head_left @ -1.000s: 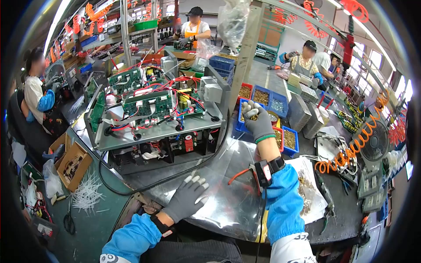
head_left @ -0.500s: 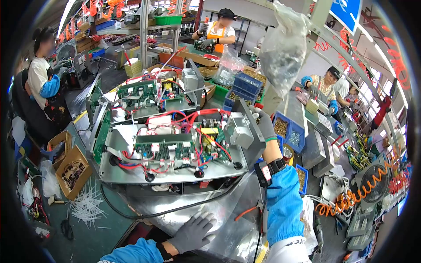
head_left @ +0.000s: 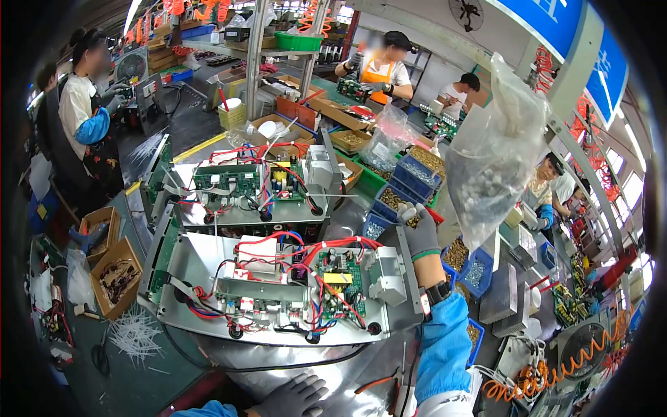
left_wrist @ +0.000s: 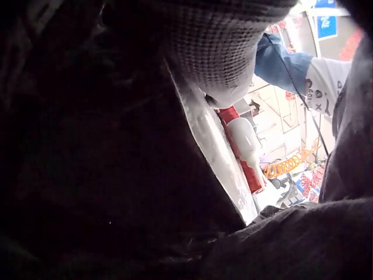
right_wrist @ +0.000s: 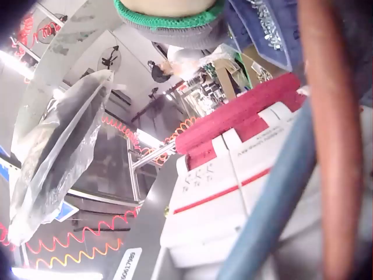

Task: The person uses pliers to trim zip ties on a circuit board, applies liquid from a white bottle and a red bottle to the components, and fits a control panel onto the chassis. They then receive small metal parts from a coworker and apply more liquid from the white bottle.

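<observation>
My gloved right hand is just beyond the right end panel of the nearer open metal chassis. Its curled fingers hold small brass-coloured fasteners. That chassis carries green circuit boards and red wires. In the right wrist view, a white circuit breaker with a red lever bar sits below the glove's green cuff, behind a blue and a brown wire. My gloved left hand rests with fingers extended on the metal bench top, at the bottom of the head view.
A second open chassis stands behind the first. Blue bins of fasteners line the right side. A clear plastic bag hangs near the right hand. Orange-handled pliers lie in front. Other people work at benches beyond.
My right hand has left the fastener bins and moved to the chassis' right end panel, still holding brass-coloured pieces. The head view has shifted; the left hand now appears lower in it.
</observation>
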